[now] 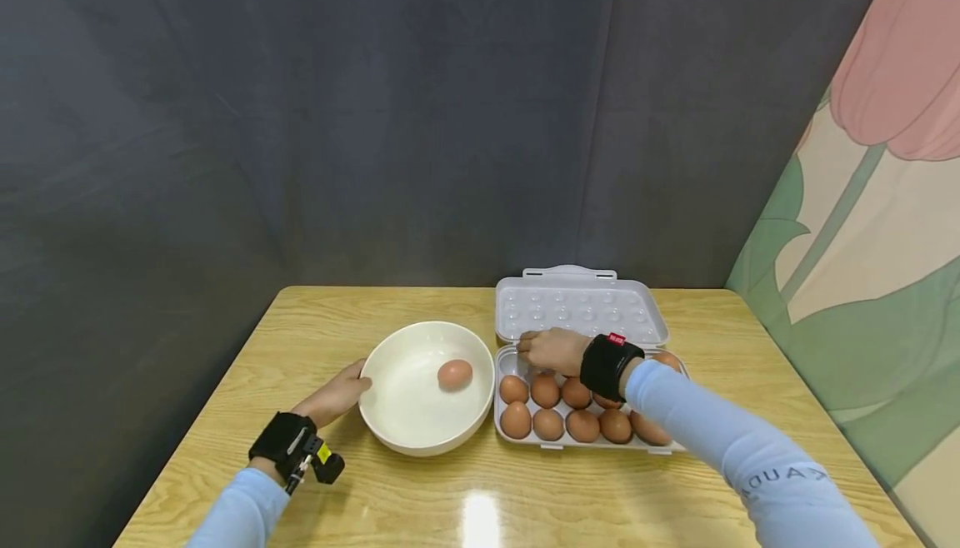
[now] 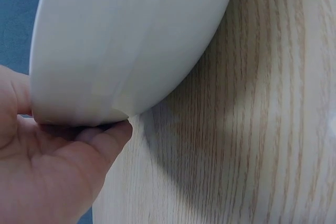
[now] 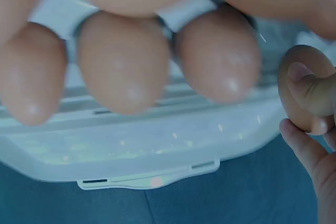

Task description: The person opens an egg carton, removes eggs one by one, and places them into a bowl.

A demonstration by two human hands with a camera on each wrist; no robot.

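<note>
A cream-white round bowl (image 1: 408, 419) stands on the wooden table with a single brown egg (image 1: 455, 375) lying inside it. My left hand (image 1: 343, 394) grips the bowl's left rim, thumb at the edge and fingers under the outer wall (image 2: 131, 40). At the right, an opened egg carton (image 1: 551, 445) holds several brown eggs (image 1: 582, 425) in rows. Over the carton's back left corner, my right hand (image 1: 555, 350) pinches a brown egg (image 3: 287, 90) between thumb and fingers; the right wrist view shows this egg, which the hand hides in the head view.
The carton's dimpled lid (image 1: 577, 291) lies folded back behind its tray. The bowl's right side sits close beside the carton. Past the far table edge hangs a dark grey curtain (image 1: 435, 132), and a flower-patterned surface (image 1: 885, 298) rises at the right.
</note>
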